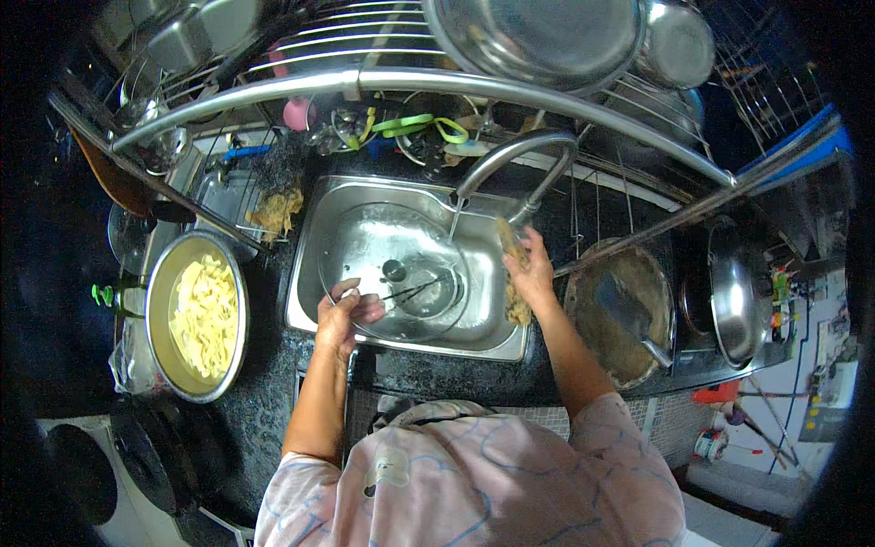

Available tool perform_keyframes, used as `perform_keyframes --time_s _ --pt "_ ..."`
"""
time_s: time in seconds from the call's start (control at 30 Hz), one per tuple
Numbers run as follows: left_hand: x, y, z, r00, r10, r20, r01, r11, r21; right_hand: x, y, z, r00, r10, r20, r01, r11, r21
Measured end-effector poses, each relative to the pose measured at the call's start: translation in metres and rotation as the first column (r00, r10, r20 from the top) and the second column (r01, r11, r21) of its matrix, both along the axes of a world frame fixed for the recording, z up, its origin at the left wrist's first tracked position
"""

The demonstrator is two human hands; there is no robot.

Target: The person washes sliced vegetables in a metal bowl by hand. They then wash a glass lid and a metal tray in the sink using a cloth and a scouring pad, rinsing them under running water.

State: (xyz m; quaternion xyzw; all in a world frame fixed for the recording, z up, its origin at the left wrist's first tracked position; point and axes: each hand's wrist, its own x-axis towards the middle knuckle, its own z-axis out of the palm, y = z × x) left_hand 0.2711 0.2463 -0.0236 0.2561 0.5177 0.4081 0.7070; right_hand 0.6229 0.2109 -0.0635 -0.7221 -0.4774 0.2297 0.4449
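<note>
My left hand point(345, 311) grips the near-left rim of a clear round lid or bowl point(369, 225) tilted over the stainless steel sink point(307, 273). Thin dark strips show through it near the middle; I cannot tell what they are. Over the sink's right edge, my right hand point(533, 267) holds a tan, fibrous scrubber point(509, 243), perhaps a loofah. More of the same tan material point(517, 311) shows below that hand, on the sink's right side. A thin stream of water point(454, 222) falls from the curved steel faucet point(519, 140) into the sink.
Left stands a metal basin point(154, 308) with pale yellow slices. A cleaver point(625, 308) lies on a round chopping board point(595, 342) at right, beside a steel pan point(738, 294). A metal rack point(437, 82) with pots arches over the sink. Another tan scrubber point(277, 212) sits back left.
</note>
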Motion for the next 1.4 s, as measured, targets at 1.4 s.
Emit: perform_keyframes --time_s 1.4 --pt "-0.153 -0.063 0.274 0.043 0.688 -0.724 0.975 0.130 0.181 -0.002 -0.086 0.035 0.794 0.424 0.436 -0.323 0.901 -0.289"
